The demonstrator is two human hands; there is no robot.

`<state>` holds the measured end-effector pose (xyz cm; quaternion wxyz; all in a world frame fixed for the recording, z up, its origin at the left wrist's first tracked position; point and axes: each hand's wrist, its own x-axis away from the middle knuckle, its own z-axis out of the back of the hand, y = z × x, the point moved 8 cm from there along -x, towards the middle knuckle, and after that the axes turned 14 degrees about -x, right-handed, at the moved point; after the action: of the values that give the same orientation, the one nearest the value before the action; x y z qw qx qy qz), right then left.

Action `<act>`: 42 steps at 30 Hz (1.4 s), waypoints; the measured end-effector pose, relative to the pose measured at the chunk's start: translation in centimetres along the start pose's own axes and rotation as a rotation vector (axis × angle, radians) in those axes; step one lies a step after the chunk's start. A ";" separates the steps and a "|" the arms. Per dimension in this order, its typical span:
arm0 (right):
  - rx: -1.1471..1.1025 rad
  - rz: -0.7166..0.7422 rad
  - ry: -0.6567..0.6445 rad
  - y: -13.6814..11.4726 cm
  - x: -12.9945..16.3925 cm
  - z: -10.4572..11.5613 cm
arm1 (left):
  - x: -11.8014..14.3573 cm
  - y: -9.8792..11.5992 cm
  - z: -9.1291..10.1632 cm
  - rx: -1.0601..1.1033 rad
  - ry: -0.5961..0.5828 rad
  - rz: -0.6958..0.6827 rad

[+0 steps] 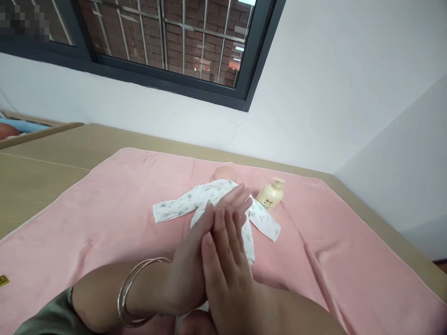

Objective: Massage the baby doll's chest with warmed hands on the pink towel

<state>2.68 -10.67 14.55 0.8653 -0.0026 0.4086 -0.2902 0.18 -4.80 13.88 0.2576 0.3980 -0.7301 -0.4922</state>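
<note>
My left hand, with two bangles on its wrist, is pressed palm to palm against my right hand. The fingers of both hands are stretched out, and nothing shows between the palms. Below and beyond them lies a baby doll in a white patterned long-sleeved top, arms spread out to the sides. My hands cover much of its body. At the bottom edge a rounded skin-coloured part shows under my wrists; I cannot make out what it is. A cream pump bottle lies tilted beside the doll's right-hand sleeve.
A pink blanket with some creases is spread over a wooden table. Behind it rise a white wall and a dark-framed window with bars outside. A wood-edged tray or box stands at the far left.
</note>
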 end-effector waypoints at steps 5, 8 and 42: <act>-0.068 0.015 -0.081 0.2 0.7 -1.7 | -0.5 2.2 2.7 -0.119 0.222 -0.321; -0.104 0.058 -0.174 0.7 0.5 -1.8 | -0.1 3.1 4.7 -0.179 0.413 -0.448; 0.027 -0.450 -0.361 18.5 1.8 -6.1 | -12.1 -7.4 13.6 -1.145 0.551 -0.535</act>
<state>8.57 5.24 4.77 0.8378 -0.1335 0.2332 -0.4753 -1.12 10.84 2.02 0.4731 0.4765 -0.1396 -0.7278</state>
